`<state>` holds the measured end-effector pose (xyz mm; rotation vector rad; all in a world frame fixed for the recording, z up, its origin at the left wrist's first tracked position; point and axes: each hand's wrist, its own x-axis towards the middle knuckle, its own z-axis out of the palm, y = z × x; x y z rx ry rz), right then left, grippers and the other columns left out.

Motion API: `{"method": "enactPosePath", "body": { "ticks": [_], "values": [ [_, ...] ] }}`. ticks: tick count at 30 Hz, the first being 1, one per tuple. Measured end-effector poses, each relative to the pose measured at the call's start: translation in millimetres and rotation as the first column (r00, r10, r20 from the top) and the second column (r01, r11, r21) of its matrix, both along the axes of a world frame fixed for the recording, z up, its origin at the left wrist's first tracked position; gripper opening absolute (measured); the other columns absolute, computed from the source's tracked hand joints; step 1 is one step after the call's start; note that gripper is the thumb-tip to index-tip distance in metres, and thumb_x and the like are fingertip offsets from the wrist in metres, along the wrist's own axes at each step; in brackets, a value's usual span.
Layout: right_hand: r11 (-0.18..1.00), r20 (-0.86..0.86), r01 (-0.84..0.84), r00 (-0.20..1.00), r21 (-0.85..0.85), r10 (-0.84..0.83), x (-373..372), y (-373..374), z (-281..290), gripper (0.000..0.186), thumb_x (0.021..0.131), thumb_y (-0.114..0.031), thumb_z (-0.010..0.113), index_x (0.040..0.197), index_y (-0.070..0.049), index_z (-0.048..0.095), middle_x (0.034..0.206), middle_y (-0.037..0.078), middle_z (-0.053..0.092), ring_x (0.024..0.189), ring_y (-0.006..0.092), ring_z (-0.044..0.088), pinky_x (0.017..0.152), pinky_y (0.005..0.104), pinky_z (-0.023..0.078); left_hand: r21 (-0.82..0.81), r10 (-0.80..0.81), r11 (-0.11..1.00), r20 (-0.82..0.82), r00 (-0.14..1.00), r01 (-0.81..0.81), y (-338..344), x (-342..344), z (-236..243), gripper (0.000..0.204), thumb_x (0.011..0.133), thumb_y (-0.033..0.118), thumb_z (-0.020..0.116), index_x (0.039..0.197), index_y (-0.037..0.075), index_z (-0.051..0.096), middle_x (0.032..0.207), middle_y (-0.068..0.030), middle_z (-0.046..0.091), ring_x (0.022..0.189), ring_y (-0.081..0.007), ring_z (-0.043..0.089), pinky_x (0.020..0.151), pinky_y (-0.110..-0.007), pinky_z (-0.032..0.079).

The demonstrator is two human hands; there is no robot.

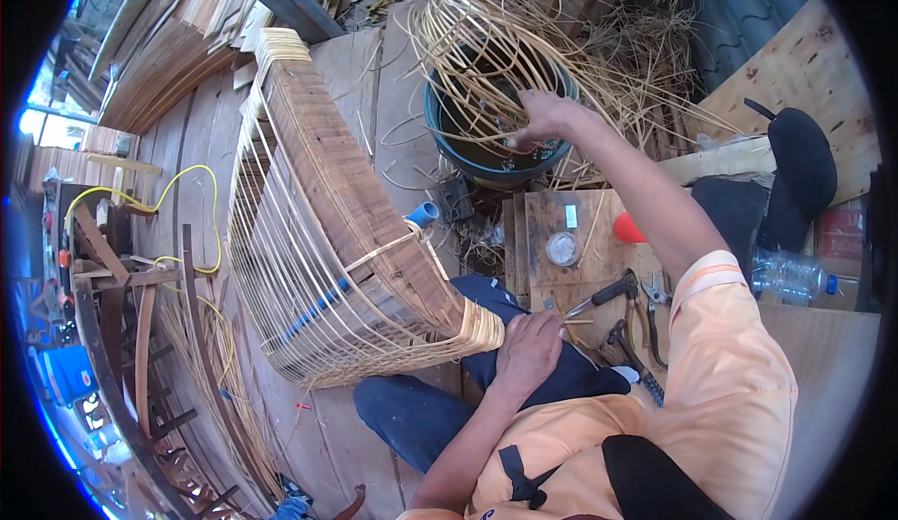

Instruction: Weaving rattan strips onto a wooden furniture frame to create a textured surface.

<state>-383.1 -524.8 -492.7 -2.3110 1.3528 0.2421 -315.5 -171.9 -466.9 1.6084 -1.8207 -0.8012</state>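
Right hand: The right hand (543,118) was stretched out to the far side, over the bucket, with its thumb and fingers parted among the strands.
Left hand: The left hand (531,350) lay near, over the dark trousers (412,408), just beside the frame's near right corner; its fingers were bent downward, and I could not tell whether they gripped anything. The two hands were well apart.
Cane: A loose, looping bundle of pale cane strands (468,29) stood in the bucket, spilling over its far and right sides.
Bucket: The blue-rimmed bucket (432,113) stood far, right of the frame, with dark liquid inside.
Frame: A brown wooden frame (341,169) stood left of the person's knees, with pale strands strung along its left side and wrapped thickly round its far and near right corners.
Tube: A short blue tube (425,214) poked out at the frame's right side.
Board: Right of the left hand, a wooden board (552,281) bore a round clear container (562,250).
Tools: A black-handled blade (613,288) pointed toward the left hand, with pliers (638,319) just right of it.
Bottle: Farther right lay a clear plastic bottle (790,275).
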Motion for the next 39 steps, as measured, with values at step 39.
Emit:
{"method": "enactPosePath", "body": {
  "ticks": [39],
  "values": [
    [0.683, 0.817, 0.584, 0.576, -0.439, 0.033, 8.4, 55.8, 6.6, 0.006, 0.082, -0.008, 0.060, 0.087, -0.004, 0.059, 0.079, 0.012, 0.058, 0.079, 0.0308, 0.056, 0.070, 0.0384, 0.046, 0.010, -0.032, 0.999, -0.013, 0.999, 0.032, -1.2, 1.7, -0.7, 0.019, 0.081, 0.009, 0.060, 0.099, 0.005, 0.062, 0.101, -0.0098, 0.063, 0.093, -0.0263, 0.060, 0.086, -0.038, 0.043]
  ]
}}
